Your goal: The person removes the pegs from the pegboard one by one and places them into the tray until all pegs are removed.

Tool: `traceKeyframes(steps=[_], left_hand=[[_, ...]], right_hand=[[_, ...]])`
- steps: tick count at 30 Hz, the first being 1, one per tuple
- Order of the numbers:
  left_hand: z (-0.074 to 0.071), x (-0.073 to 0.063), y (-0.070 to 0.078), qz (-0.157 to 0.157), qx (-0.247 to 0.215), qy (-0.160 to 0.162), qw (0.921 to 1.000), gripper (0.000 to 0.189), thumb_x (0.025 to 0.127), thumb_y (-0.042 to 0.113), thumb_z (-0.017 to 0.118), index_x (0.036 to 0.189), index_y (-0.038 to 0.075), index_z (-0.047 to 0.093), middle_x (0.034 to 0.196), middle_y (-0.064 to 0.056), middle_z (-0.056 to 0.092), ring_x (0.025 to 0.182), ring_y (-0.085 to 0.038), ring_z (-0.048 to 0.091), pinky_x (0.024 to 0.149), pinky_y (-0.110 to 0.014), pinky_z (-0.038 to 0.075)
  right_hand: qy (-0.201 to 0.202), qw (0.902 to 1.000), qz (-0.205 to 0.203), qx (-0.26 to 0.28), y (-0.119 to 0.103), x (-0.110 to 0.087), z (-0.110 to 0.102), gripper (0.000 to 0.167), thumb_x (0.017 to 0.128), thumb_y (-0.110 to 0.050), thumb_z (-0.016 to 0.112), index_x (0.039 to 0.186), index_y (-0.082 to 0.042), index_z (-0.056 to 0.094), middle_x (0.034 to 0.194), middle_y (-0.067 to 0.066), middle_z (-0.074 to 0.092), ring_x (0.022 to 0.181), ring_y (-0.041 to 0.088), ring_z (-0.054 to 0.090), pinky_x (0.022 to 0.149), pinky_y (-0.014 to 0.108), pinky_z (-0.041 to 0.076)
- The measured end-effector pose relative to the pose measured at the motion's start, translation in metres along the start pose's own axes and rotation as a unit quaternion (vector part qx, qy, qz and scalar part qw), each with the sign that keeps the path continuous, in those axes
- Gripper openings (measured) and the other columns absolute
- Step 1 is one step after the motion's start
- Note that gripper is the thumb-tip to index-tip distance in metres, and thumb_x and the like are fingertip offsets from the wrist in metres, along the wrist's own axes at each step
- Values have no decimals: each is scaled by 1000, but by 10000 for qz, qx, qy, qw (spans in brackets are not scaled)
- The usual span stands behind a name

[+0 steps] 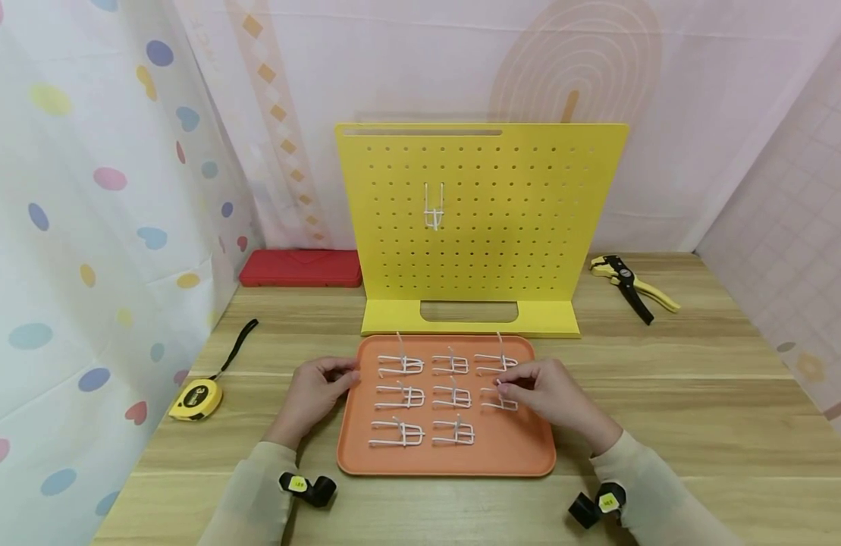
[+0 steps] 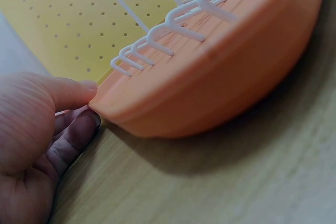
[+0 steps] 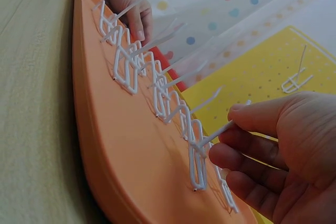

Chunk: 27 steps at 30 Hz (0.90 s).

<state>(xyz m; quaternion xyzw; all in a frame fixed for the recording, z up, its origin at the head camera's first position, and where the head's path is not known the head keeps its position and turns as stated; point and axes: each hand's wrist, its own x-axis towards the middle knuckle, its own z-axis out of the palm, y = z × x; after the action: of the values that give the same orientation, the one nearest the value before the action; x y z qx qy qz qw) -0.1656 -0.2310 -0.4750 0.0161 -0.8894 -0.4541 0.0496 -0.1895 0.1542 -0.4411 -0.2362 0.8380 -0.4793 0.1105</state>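
Observation:
An orange tray [image 1: 488,455] carries several white wire pegboard hooks [image 1: 453,432] in rows. At its left rim, my left hand [image 1: 315,393] pinches the edge, thumb on top and fingers below, as the left wrist view shows. My right hand [image 1: 546,394] is over the tray's right side. Between thumb and index finger it holds the upward prong of a white pegboard hook [image 3: 197,156], whose wire frame is low over the tray. Behind the tray stands a yellow pegboard [image 1: 502,250], with one white hook [image 1: 434,216] hung on its upper left part.
A red case [image 1: 300,268] lies left of the pegboard. A yellow tape measure [image 1: 196,399] with a black strap sits on the table's left side. Yellow-and-black wire strippers [image 1: 632,284] lie at the back right. Curtains enclose the wooden table [image 1: 673,409].

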Motion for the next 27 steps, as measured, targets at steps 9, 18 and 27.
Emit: traceKeyframes(steps=[9, 18, 27], left_hand=[[0, 0, 0, 15, 16, -2, 10000, 22, 88, 17, 72, 108, 9, 73, 91, -2, 70, 82, -16, 61, 69, -26, 50], [0, 0, 0, 6, 3, -12, 10000, 23, 88, 17, 72, 109, 9, 73, 92, -2, 70, 83, -16, 61, 70, -26, 50], [-1, 0, 0, -14, -14, -24, 10000, 23, 88, 16, 71, 110, 9, 73, 93, -3, 70, 84, -16, 61, 70, -26, 50]], right_hand=[[63, 9999, 20, -78, 1, 1, 2, 13, 87, -10, 71, 98, -6, 77, 88, 0, 71, 66, 10, 54, 52, 22, 44], [16, 9998, 87, -157, 0, 1, 2, 12, 89, -12, 70, 99, -10, 77, 79, 0, 69, 57, 12, 53, 48, 24, 44], [-23, 9998, 85, -178, -1, 2, 3, 13, 89, -13, 70, 100, -10, 77, 73, 2, 68, 50, 10, 50, 46, 25, 44]])
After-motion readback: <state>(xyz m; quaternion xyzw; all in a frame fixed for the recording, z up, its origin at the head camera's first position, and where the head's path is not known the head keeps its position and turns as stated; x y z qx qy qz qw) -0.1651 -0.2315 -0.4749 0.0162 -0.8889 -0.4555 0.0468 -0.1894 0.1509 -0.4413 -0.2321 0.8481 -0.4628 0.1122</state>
